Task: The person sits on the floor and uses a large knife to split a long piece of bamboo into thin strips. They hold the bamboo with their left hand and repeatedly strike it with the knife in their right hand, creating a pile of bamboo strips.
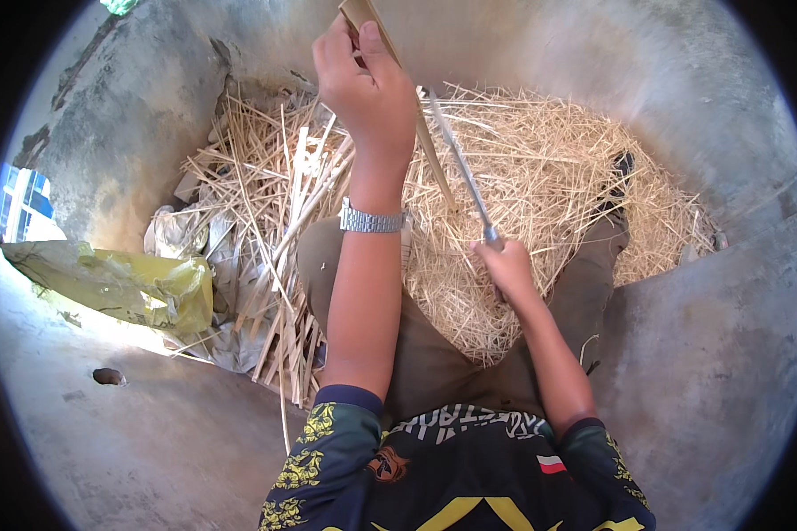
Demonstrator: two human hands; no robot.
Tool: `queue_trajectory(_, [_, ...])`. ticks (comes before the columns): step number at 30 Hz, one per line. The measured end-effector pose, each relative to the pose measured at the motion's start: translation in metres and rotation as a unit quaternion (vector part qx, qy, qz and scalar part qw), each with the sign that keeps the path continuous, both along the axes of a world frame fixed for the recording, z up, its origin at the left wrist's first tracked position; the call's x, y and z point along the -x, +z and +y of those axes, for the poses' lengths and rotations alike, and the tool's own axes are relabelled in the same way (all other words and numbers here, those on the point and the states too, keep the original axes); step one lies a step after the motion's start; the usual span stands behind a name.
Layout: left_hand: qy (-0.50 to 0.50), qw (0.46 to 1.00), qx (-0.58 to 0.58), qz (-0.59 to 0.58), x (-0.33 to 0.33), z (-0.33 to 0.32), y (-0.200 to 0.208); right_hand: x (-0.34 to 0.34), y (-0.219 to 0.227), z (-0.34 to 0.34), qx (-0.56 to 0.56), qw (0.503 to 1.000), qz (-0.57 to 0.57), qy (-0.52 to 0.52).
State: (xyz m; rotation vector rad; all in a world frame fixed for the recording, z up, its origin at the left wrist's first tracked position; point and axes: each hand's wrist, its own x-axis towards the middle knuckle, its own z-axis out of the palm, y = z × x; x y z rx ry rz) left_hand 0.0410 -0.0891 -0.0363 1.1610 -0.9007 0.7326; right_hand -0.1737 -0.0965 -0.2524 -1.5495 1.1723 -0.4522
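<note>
Wooden strip (433, 155) is clamped in the left hand (363, 78), a knife (466, 173) in the right hand (508, 269).

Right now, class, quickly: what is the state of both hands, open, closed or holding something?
Left hand: closed, holding a long wooden strip.
Right hand: closed, holding a long-bladed knife.

Grey surface (540, 57), partly covered | pale shavings (540, 168) spread beneath, beyond and right of right hand (509, 268) | thin strips (259, 181) piled left of left hand (367, 84), nearer the body
</note>
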Motion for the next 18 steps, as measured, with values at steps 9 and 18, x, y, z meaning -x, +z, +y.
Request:
queue_trajectory(9, [-0.082,0.99,0.027,0.114,0.013,0.006,0.009,-0.021,0.024,0.006,0.067,0.958,-0.271,-0.066])
queue_trajectory(18, [-0.124,0.986,0.02,0.108,-0.011,0.01,-0.002,0.023,-0.165,0.004,-0.234,0.951,0.198,-0.032])
